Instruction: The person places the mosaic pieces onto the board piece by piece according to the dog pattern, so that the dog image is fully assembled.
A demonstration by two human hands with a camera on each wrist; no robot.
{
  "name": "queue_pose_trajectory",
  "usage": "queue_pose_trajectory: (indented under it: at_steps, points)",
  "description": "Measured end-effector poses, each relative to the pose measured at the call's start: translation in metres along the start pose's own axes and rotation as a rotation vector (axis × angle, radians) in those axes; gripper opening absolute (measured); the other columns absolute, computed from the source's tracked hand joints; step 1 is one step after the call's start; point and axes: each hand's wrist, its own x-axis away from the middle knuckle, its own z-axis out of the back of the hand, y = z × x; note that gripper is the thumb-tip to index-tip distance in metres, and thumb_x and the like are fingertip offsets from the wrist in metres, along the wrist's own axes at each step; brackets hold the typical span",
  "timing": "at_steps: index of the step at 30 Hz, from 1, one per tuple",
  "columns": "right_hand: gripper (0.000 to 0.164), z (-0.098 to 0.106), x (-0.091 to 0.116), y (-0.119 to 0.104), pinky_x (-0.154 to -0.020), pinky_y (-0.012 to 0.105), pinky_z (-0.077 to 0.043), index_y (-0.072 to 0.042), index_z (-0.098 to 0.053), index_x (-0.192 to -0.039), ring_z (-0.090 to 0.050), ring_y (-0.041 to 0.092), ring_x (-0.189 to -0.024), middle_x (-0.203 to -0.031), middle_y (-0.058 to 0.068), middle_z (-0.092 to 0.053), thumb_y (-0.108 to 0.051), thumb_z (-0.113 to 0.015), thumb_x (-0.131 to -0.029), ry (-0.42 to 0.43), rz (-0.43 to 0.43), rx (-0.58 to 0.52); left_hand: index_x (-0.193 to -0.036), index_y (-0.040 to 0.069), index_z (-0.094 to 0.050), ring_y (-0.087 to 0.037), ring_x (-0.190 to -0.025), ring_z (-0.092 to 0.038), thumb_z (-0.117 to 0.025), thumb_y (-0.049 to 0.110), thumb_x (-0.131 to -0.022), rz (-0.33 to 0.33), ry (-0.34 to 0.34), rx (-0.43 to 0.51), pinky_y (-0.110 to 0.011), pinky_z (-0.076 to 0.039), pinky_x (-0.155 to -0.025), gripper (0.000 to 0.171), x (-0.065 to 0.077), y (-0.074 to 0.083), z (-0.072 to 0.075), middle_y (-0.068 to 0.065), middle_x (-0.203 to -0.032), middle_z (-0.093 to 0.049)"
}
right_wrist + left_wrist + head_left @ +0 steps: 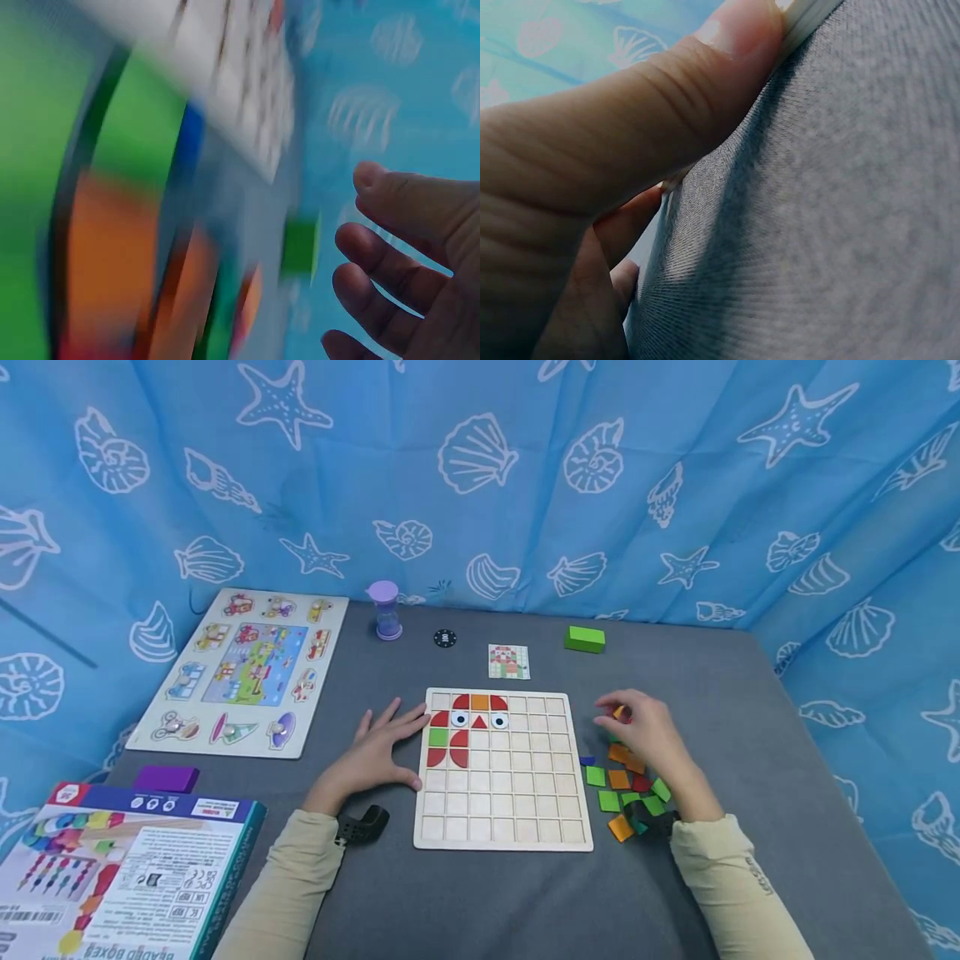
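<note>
A pale wooden grid board [517, 810] lies flat on the grey tabletop. Red quarter-rounds, an orange square [480, 702], a green square [438, 737], a red triangle and two eye tiles [460, 718] fill cells in its upper left part. My left hand [372, 758] rests at the board's left edge, fingers spread, with fingertips and thumb [739, 34] right at the rim. Over the loose pieces right of the board hovers my right hand [645, 727], its fingers loosely bent. In the right wrist view its thumb and fingers [390, 255] stand apart with nothing between them.
Loose green, orange, red and blue tiles [618, 778] lie right of the board. Behind it are a pattern card [508, 662], a green block [585, 639], a black disc [445, 637] and a purple sand timer [386, 610]. A picture puzzle [318, 693], purple block [167, 778] and box [135, 877] stand left.
</note>
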Motion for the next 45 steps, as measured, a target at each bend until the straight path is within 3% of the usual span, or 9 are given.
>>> queue_pose_trajectory:
  at_steps: [5, 9, 14, 23, 27, 33, 39, 45]
  points:
    - [0.026, 0.025, 0.009, 0.054, -0.056, 0.036, -0.042, -0.003, -0.063, -0.103, -0.049, 0.021, -0.071, -0.093, 0.014, -0.056, -0.016, -0.064, -0.081, 0.005, -0.120, 0.092, -0.140, 0.024, -0.028, -0.026, -0.137, 0.000, -0.077, 0.050, -0.054, -0.013, 0.007, 0.003, -0.055, 0.009, -0.103, 0.103, 0.000, -0.002, -0.001, 0.005, -0.147, -0.020]
    - [0.031, 0.036, 0.013, 0.078, -0.064, 0.043, -0.042, 0.000, -0.061, -0.106, -0.050, 0.030, -0.080, -0.097, 0.020, -0.056, -0.016, -0.065, -0.079, -0.064, -0.169, 0.151, -0.140, 0.024, -0.028, -0.027, -0.137, 0.001, -0.077, 0.050, -0.054, -0.015, 0.013, 0.014, -0.055, 0.009, -0.103, 0.103, 0.000, -0.002, -0.001, 0.004, -0.147, -0.021]
    - [0.039, 0.036, 0.014, 0.086, -0.072, 0.049, -0.041, 0.003, -0.058, -0.108, -0.052, 0.034, -0.087, -0.097, 0.022, -0.058, -0.022, -0.065, -0.079, -0.127, -0.212, 0.154, -0.140, 0.024, -0.028, -0.026, -0.137, 0.001, -0.077, 0.050, -0.053, -0.014, 0.012, 0.016, -0.054, 0.009, -0.103, 0.103, 0.000, -0.003, -0.001, 0.005, -0.147, -0.020]
    - [0.033, 0.027, 0.011, 0.083, -0.060, 0.039, -0.042, 0.001, -0.061, -0.098, -0.052, 0.025, -0.074, -0.090, 0.017, -0.059, -0.026, -0.065, -0.079, -0.112, -0.300, 0.199, -0.140, 0.024, -0.028, -0.026, -0.137, 0.001, -0.077, 0.051, -0.053, -0.020, 0.009, 0.018, -0.054, 0.009, -0.103, 0.103, -0.001, -0.002, -0.002, 0.005, -0.147, -0.020]
    - [0.035, 0.023, 0.010, 0.067, -0.059, 0.037, -0.042, 0.002, -0.060, -0.099, -0.051, 0.026, -0.073, -0.089, 0.018, -0.058, -0.026, -0.065, -0.079, -0.069, -0.235, 0.190, -0.140, 0.024, -0.028, -0.026, -0.137, 0.001, -0.077, 0.050, -0.054, -0.023, 0.009, 0.017, -0.055, 0.009, -0.102, 0.103, -0.001, -0.002, -0.001, 0.005, -0.147, -0.021]
    - [0.028, -0.002, 0.000, 0.011, -0.055, 0.029, -0.039, -0.004, -0.064, -0.099, -0.046, 0.019, -0.067, -0.086, 0.010, -0.058, -0.022, -0.067, -0.079, -0.035, -0.028, 0.141, -0.140, 0.024, -0.028, -0.026, -0.137, 0.001, -0.077, 0.049, -0.055, -0.019, 0.012, 0.010, -0.055, 0.009, -0.103, 0.102, 0.000, -0.003, -0.001, 0.005, -0.147, -0.020]
    - [0.023, -0.040, -0.010, -0.050, -0.055, 0.026, -0.041, -0.011, -0.066, -0.095, -0.048, 0.014, -0.067, -0.082, 0.001, -0.058, -0.021, -0.071, -0.075, -0.116, 0.151, 0.113, -0.140, 0.024, -0.028, -0.026, -0.137, 0.001, -0.077, 0.050, -0.054, -0.027, 0.012, 0.007, -0.055, 0.009, -0.102, 0.102, 0.000, -0.003, -0.001, 0.005, -0.147, -0.020]
    - [0.022, -0.066, -0.018, -0.081, -0.061, 0.025, -0.043, -0.013, -0.068, -0.092, -0.050, 0.010, -0.068, -0.080, -0.003, -0.060, -0.025, -0.071, -0.073, -0.142, 0.275, 0.175, -0.140, 0.024, -0.029, -0.026, -0.137, 0.000, -0.076, 0.052, -0.053, -0.026, 0.014, 0.008, -0.055, 0.008, -0.102, 0.103, -0.001, -0.004, -0.001, 0.006, -0.147, -0.020]
